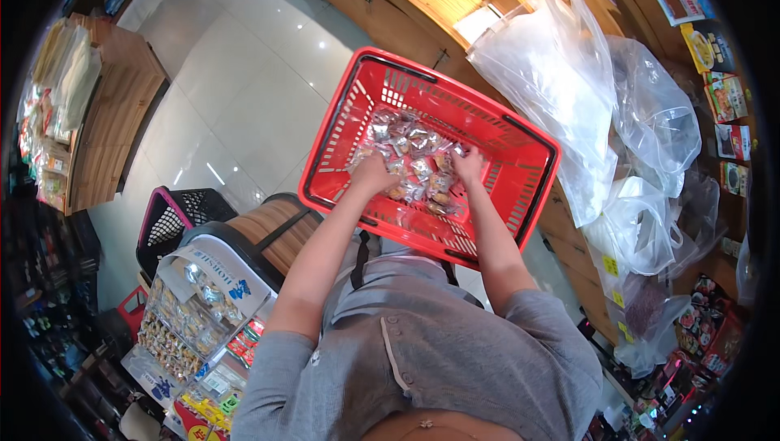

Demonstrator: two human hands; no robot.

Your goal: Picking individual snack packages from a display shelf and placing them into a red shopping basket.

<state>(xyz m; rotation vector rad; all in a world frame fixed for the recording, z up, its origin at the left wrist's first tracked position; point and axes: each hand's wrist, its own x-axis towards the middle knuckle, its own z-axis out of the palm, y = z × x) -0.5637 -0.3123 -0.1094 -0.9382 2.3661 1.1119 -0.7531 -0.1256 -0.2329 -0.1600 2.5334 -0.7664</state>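
Observation:
A red plastic shopping basket (420,246) is in front of my body, tilted in view, with both my hands reaching down inside it. Small clear-wrapped snack packets (421,168) lie heaped over its bottom, mostly toward the left half. My left hand (373,175) rests on the packets at the pile's left edge; its fingertips are partly hidden among them. On the pile's right side, my right hand (468,166) touches a shiny packet near its fingertips and is slightly blurred. Whether either hand grips a packet is not clear.
To the left stands a display rack (183,319) of packaged snacks, beside a black basket with a pink rim (166,221). A wooden counter (420,8) runs along the upper right, with clear plastic bags (548,87) hanging from it. A wooden shelf unit (116,118) stands far left on the tiled floor (244,75).

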